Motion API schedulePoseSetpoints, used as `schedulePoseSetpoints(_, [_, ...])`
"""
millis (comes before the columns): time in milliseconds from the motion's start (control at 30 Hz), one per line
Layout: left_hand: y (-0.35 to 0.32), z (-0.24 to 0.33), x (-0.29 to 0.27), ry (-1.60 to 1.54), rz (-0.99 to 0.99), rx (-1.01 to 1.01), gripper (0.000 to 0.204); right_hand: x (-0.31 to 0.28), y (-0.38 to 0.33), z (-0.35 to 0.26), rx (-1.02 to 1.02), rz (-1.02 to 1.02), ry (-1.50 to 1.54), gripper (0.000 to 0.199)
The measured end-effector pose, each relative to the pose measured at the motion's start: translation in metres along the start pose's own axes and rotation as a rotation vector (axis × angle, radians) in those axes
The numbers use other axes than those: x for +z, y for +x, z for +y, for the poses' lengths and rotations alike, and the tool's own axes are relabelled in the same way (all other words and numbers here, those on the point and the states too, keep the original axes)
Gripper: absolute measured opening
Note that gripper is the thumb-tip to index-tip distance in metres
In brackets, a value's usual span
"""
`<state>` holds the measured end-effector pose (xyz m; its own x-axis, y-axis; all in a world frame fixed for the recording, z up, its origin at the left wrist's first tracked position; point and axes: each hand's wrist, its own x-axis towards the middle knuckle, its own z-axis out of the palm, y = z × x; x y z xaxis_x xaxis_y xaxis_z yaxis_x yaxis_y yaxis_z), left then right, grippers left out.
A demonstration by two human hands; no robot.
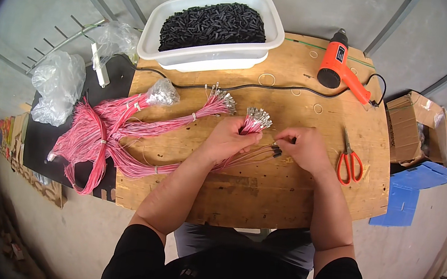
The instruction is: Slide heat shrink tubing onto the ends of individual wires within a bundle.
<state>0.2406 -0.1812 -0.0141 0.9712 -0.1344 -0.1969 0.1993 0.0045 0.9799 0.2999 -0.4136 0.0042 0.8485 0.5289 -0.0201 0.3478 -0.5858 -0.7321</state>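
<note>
My left hand (227, 140) is closed around a bundle of thin pink wires, whose silvery metal terminals (258, 119) fan out above the fist. Just right of it, my right hand (308, 149) pinches thumb and fingers together; what lies between the fingertips is too small to make out. Below those fingertips, a few wires end in black sleeves (277, 152). The bundle trails left into a large heap of pink wires (88, 136), tied in places with pale bands. A second bundle with bare terminals (220, 100) lies behind my left hand.
A white tub (155, 34) full of short black sleeves (216, 25) stands at the back. An orange heat gun (335, 61) lies back right, its black cord crossing the wooden table (238, 198). Red-handled scissors (350, 162) lie right. Clear plastic bags (58, 87) and cardboard boxes (408, 130) flank the table.
</note>
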Motion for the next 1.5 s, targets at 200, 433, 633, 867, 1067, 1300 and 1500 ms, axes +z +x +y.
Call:
schedulePoseSetpoints(200, [0.004, -0.002, -0.001, 0.313, 0.068, 0.112, 0.021, 0.005, 0.000, 0.004, -0.177, 0.041, -0.133, 0.008])
schedulePoseSetpoints(433, [0.001, 0.004, 0.003, 0.557, 0.115, 0.184, 0.022, 0.006, 0.000, -0.003, -0.325, 0.060, -0.307, 0.005])
schedulePoseSetpoints(633, [0.002, 0.001, 0.005, 0.548, 0.123, 0.170, 0.024, 0.011, 0.003, -0.004, -0.370, 0.061, -0.360, 0.006])
schedulePoseSetpoints(867, [0.003, 0.000, 0.008, 0.627, 0.154, 0.202, 0.026, 0.010, 0.006, -0.007, -0.304, 0.005, -0.207, 0.011])
schedulePoseSetpoints(1067, [0.002, 0.006, 0.005, 0.534, 0.137, 0.157, 0.034, 0.010, 0.004, -0.013, -0.279, 0.050, 0.012, 0.011])
schedulePoseSetpoints(1300, [0.000, -0.001, -0.002, 0.111, 0.042, 0.029, 0.024, 0.007, 0.001, -0.019, -0.139, 0.061, 0.183, 0.006])
schedulePoseSetpoints(1500, [-0.002, 0.006, -0.002, -0.041, 0.003, -0.004, 0.014, 0.020, 0.004, -0.005, -0.055, 0.046, 0.520, 0.010])
